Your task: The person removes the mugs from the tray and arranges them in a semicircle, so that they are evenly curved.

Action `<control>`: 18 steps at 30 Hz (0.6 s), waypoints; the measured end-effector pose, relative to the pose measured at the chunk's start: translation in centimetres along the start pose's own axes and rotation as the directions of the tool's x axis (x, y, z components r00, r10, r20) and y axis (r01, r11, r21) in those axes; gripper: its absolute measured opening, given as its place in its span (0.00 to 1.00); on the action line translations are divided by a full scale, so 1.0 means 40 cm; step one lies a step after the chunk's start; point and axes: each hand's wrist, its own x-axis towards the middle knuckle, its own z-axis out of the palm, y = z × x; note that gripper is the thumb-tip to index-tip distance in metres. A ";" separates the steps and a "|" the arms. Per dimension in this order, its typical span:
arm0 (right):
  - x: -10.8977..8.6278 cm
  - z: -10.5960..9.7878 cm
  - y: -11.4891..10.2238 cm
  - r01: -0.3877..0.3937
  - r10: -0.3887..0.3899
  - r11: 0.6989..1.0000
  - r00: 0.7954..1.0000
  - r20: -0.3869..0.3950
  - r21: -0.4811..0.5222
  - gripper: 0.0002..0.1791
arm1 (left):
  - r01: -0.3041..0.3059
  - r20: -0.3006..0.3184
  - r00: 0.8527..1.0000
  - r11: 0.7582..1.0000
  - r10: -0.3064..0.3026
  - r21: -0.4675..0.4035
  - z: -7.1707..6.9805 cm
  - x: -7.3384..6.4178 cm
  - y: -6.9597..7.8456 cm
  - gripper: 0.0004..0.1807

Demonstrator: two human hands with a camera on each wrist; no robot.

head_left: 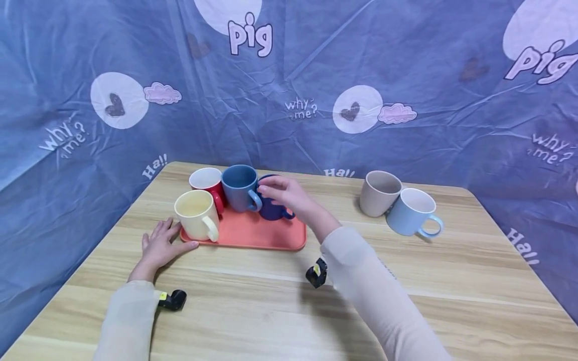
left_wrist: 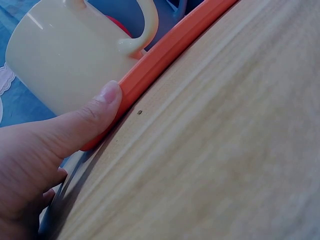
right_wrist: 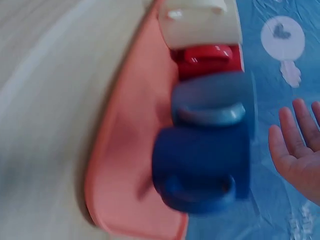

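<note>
On the coral-red tray (head_left: 253, 231) stand a cream mug (head_left: 195, 220), a red mug with white inside (head_left: 206, 178), a grey-blue mug (head_left: 238, 193) and a dark blue mug (head_left: 271, 211). My left hand (head_left: 160, 247) rests at the tray's front left corner, fingers spread on the table; its thumb touches the tray's edge in the left wrist view. Over the dark blue mug hovers my right hand (head_left: 292, 197), partly hiding it in the head view. The right wrist view shows this hand's fingers (right_wrist: 290, 132) loosely extended, apart from the mug and holding nothing.
Toward the table's back right, a grey mug (head_left: 377, 198) and a light blue mug (head_left: 408, 215) stand side by side. Blue printed cloth (head_left: 289, 65) hangs behind the wooden table (head_left: 253, 311). A small black camera sits on each wrist.
</note>
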 end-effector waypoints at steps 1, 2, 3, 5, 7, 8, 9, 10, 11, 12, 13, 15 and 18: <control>0.004 0.012 0.005 -0.004 0.004 1.000 1.000 0.008 -0.006 0.20 | 0.001 -0.001 1.000 1.000 -0.001 0.000 0.000 0.000 0.000 0.48; 0.008 0.024 0.010 -0.009 0.009 1.000 1.000 0.015 -0.011 0.20 | 0.001 -0.002 1.000 1.000 -0.001 -0.002 0.000 0.000 0.000 0.48; 0.011 0.035 0.014 -0.017 0.018 1.000 1.000 0.021 -0.017 0.20 | 0.000 -0.003 1.000 1.000 0.000 -0.003 0.000 0.001 -0.001 0.49; 0.016 0.058 0.020 -0.043 0.043 0.999 0.999 0.033 -0.020 0.20 | -0.001 -0.003 1.000 1.000 0.001 -0.005 -0.001 0.000 -0.001 0.49; 0.013 0.080 0.017 -0.076 0.077 0.997 0.996 0.045 -0.019 0.20 | -0.004 -0.003 1.000 1.000 0.004 -0.008 0.001 0.000 0.001 0.49; 0.008 0.091 0.011 -0.094 0.095 0.995 0.994 0.048 -0.021 0.20 | -0.006 -0.002 1.000 1.000 0.006 -0.010 0.003 0.001 0.002 0.48; 0.010 0.101 0.014 -0.114 0.115 0.993 0.992 0.049 -0.021 0.20 | -0.009 -0.003 1.000 1.000 0.009 -0.009 0.004 0.002 0.002 0.48; 0.011 0.111 0.018 -0.125 0.125 0.992 0.991 0.055 -0.012 0.20 | -0.010 -0.003 1.000 1.000 0.010 -0.008 0.005 0.002 0.002 0.48; 0.013 0.121 0.022 -0.131 0.131 0.991 0.990 0.058 -0.009 0.19 | -0.010 -0.003 1.000 1.000 0.010 -0.008 0.006 0.002 0.003 0.48; 0.013 0.132 0.026 -0.134 0.134 0.991 0.989 0.060 -0.003 0.19 | -0.010 -0.003 1.000 1.000 0.010 -0.008 0.006 0.002 0.003 0.48; 0.015 0.142 0.031 -0.138 0.138 0.990 0.989 0.063 0.003 0.19 | -0.009 -0.003 1.000 1.000 0.009 -0.008 0.006 0.003 0.003 0.48; 0.028 0.163 0.055 -0.144 0.143 0.989 0.988 0.062 0.012 0.18 | -0.002 -0.001 1.000 1.000 0.002 -0.006 0.004 0.002 0.003 0.48; 0.030 0.196 0.069 -0.151 0.150 0.988 0.988 0.046 0.023 0.18 | 0.008 0.003 1.000 1.000 -0.008 -0.004 0.000 0.001 0.004 0.49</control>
